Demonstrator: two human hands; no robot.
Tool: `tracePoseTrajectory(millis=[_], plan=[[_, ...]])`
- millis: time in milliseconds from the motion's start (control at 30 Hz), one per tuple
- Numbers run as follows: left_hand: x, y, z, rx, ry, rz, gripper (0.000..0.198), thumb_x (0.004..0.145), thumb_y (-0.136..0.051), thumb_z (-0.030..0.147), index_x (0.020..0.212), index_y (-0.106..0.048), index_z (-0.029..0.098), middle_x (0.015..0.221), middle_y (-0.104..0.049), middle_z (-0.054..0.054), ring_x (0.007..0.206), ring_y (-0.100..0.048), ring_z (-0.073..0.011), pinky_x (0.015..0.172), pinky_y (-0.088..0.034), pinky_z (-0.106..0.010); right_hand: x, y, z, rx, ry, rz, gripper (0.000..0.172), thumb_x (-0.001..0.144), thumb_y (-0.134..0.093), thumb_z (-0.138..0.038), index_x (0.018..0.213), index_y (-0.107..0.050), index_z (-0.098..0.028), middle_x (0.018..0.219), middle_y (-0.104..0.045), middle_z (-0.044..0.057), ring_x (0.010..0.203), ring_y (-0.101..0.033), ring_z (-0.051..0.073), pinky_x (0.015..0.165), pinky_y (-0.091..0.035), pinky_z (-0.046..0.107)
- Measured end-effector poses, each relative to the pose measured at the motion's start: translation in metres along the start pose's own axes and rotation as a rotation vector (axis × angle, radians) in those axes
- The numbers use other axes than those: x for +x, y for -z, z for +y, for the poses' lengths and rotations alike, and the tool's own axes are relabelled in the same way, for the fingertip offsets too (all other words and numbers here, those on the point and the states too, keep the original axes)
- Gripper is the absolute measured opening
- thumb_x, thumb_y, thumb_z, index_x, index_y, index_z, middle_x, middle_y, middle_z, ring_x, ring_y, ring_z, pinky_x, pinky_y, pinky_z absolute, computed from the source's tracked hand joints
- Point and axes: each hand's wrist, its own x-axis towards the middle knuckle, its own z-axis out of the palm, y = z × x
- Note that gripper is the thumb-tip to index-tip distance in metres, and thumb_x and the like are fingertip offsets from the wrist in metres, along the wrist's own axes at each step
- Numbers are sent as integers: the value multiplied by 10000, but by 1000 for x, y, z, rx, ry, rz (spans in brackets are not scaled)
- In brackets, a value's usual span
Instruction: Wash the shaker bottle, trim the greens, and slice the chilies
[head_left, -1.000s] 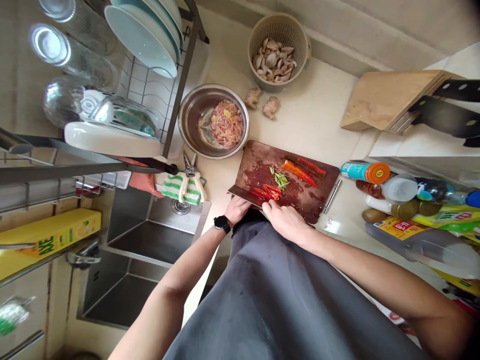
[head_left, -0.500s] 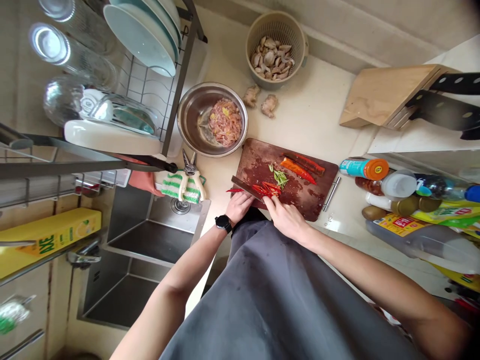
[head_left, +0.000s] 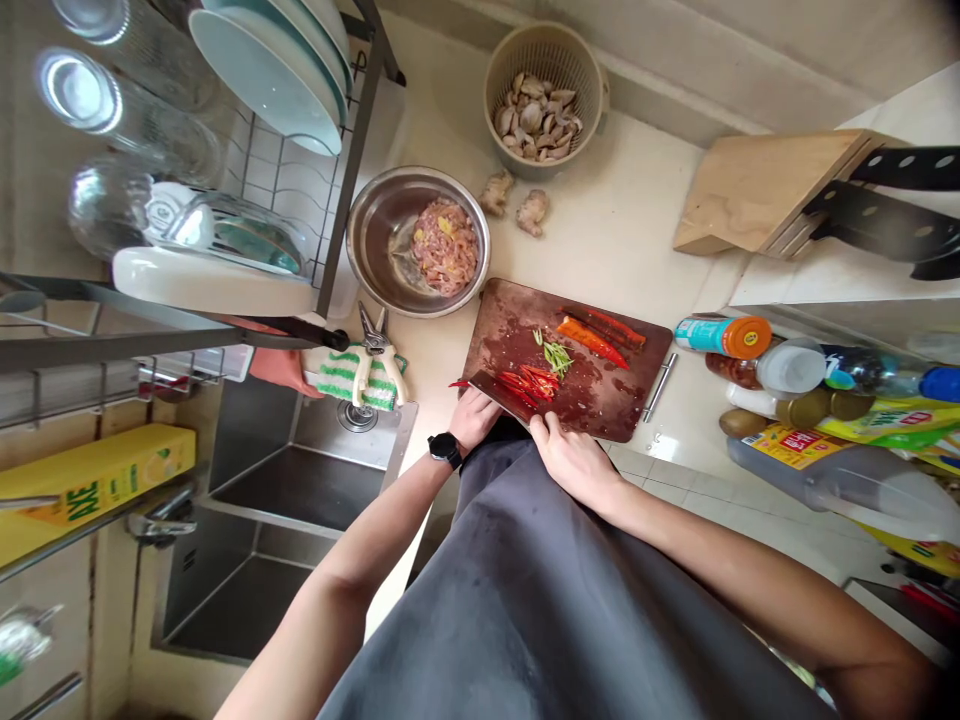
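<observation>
My right hand (head_left: 576, 458) is wrapped round the handle of a knife (head_left: 501, 396), whose dark blade slants across the near edge of the brown cutting board (head_left: 510, 315). Close behind the blade, my left hand (head_left: 474, 420) has its fingers curled down on a red chili (head_left: 457, 383); only the chili's pointed end sticks out on the left. Beyond the blade lie thin red chili strips (head_left: 534, 382). Green shreds (head_left: 556, 358) and larger red chili pieces (head_left: 594, 341) rest farther up the board.
A steel bowl of sliced raw meat (head_left: 445, 248) stands beyond the board, near ginger pieces (head_left: 532, 213) and a basket of garlic (head_left: 534, 118). Scissors (head_left: 375, 345) lie by the sink (head_left: 300, 485) at left. At right are a knife block (head_left: 757, 192) and several bottles (head_left: 780, 460).
The knife has shifted slightly, and its blade now looks tilted with more of its flat side showing. Both hands stay close to their former places, while the whole view has moved a little.
</observation>
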Motion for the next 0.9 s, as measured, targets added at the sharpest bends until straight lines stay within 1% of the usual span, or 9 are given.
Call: tracePoseTrajectory(millis=[67, 200, 333, 433, 500, 567, 633, 767, 900], plan=[[0, 0, -1, 2, 0, 1, 246, 1031, -519, 267, 898, -707, 182, 796, -666, -63, 811, -611, -201, 750, -492, -347, 4, -2, 0, -1, -2, -7, 451, 1013, -223, -89, 1427, -402, -111, 1176, -614, 198, 800, -743, 226, 628, -563, 290], [-2, -1, -1, -6, -4, 1, 228, 1026, -536, 272, 911, -711, 184, 791, -670, -59, 802, -613, -200, 742, -491, -343, 18, -6, 2, 15, 5, -53, 450, 1025, -221, -108, 1444, -387, -119, 1243, -593, 219, 843, -748, 230, 650, -567, 294], [-3, -2, 1, -39, 41, -11, 195, 1021, -545, 254, 958, -715, 181, 841, -691, -73, 829, -619, -204, 761, -482, -348, 29, -5, 8, 70, 11, -64, 451, 1043, -184, -141, 1438, -400, -137, 1279, -591, 215, 903, -746, 246, 699, -568, 311], [-2, -3, 2, -31, 41, 12, 178, 1016, -544, 209, 1065, -710, 166, 980, -718, -108, 886, -626, -206, 777, -482, -348, 26, -3, 11, 101, -12, -71, 475, 1040, -155, -136, 1454, -388, -134, 1329, -574, 222, 918, -741, 247, 725, -563, 320], [-2, -3, 2, -24, 19, 19, 171, 1012, -550, 203, 1055, -712, 166, 952, -716, -99, 881, -619, -205, 768, -479, -344, 20, -2, 11, 92, -14, -78, 490, 1034, -166, -125, 1486, -353, -136, 1346, -564, 228, 912, -739, 247, 719, -557, 318], [-1, -3, 1, -24, -1, 29, 163, 1008, -563, 223, 978, -715, 173, 861, -694, -76, 849, -605, -204, 751, -474, -342, 12, -1, 9, 76, 2, -71, 489, 1031, -192, -122, 1496, -341, -148, 1322, -575, 219, 896, -738, 244, 699, -551, 308], [-1, -2, 0, -21, -6, 38, 177, 1008, -568, 239, 919, -709, 178, 829, -678, -65, 831, -595, -201, 743, -472, -342, 6, 1, 7, 69, 12, -56, 472, 1031, -214, -122, 1478, -361, -147, 1261, -601, 203, 884, -736, 238, 681, -544, 293], [-2, -2, 0, -37, 3, 29, 185, 1013, -557, 237, 915, -704, 183, 839, -674, -65, 844, -603, -202, 747, -477, -348, 1, 5, 4, 65, 6, -45, 429, 1021, -234, -101, 1403, -426, -135, 1152, -628, 176, 870, -731, 234, 666, -537, 281], [-4, -4, -2, -40, 8, 43, 201, 1018, -550, 255, 907, -702, 184, 808, -664, -59, 824, -607, -200, 734, -487, -345, 10, 5, 2, 79, 2, -67, 418, 1013, -228, -87, 1365, -450, -135, 1136, -627, 172, 877, -729, 243, 685, -547, 302]])
